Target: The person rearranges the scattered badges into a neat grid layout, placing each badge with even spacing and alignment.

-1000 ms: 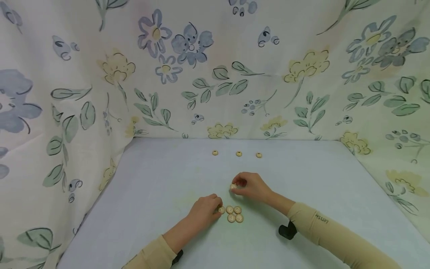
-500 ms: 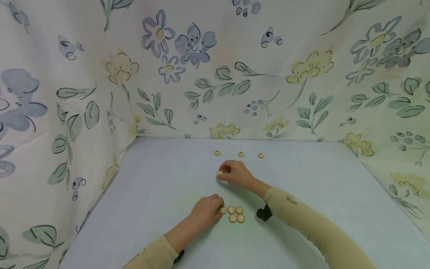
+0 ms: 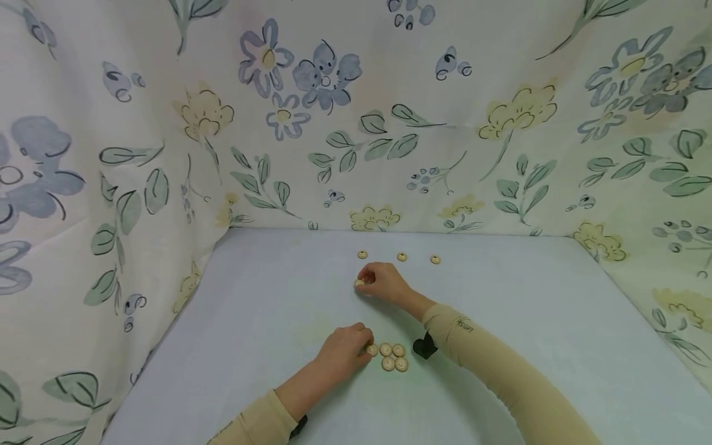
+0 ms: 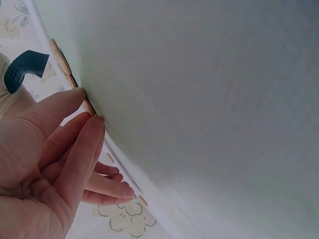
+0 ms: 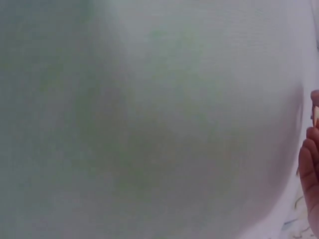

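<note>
My left hand [image 3: 346, 349] pinches a round wooden button [image 3: 371, 350] flat at the left of a cluster of several similar buttons [image 3: 398, 350]. In the left wrist view, thumb and finger meet at the edge of that button [image 4: 88, 105], with other buttons [image 4: 61, 59] lined up beyond. Farther up the table, my right hand [image 3: 387, 283] holds another button [image 3: 360, 283] between thumb and fingertips. Only part of the right hand [image 5: 310, 164] enters the right wrist view, at its right edge, a sliver of button [image 5: 316, 114] between the fingertips.
Three more buttons lie spaced in a row near the far edge: a left one [image 3: 363, 254], a middle one [image 3: 402, 256] and a right one [image 3: 436, 259]. A white cloth covers the table [image 3: 267, 296]. Floral curtains [image 3: 334, 123] surround its back and sides.
My right hand has carried its button away from near the cluster, up and to the left, slowing at the end. The left hand stays on its button.
</note>
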A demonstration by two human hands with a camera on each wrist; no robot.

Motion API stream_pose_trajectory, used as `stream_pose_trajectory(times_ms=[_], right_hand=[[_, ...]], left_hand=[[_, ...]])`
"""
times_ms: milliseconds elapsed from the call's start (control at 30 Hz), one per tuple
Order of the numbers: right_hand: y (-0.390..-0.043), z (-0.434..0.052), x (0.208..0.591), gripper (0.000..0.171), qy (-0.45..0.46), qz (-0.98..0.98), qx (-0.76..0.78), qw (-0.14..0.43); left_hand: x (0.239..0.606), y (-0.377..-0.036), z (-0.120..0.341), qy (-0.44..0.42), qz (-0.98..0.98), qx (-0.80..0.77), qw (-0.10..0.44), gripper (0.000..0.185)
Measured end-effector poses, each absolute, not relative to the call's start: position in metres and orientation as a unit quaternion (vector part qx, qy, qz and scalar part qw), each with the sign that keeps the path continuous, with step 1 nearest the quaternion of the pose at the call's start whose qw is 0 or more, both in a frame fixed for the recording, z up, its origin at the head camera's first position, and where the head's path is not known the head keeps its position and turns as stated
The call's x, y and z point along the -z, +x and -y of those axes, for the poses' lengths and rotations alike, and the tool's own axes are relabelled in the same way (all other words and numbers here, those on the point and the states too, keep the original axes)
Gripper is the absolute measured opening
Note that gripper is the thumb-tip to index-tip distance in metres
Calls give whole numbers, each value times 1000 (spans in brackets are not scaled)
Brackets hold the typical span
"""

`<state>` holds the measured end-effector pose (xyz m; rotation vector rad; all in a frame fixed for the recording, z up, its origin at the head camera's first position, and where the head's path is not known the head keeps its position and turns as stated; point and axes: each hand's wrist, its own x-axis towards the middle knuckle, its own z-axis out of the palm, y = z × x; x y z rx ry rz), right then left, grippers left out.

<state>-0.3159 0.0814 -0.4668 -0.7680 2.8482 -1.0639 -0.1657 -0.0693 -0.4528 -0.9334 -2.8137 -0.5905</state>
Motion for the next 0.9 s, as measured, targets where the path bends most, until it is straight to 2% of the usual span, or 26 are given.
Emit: stream_pose_trajectory(times_ms=[900], right_hand=[[-318,-79,476,17,-260,-906,334,-5]], left_hand=[[453,-164,70,-313,927,195,68,16]])
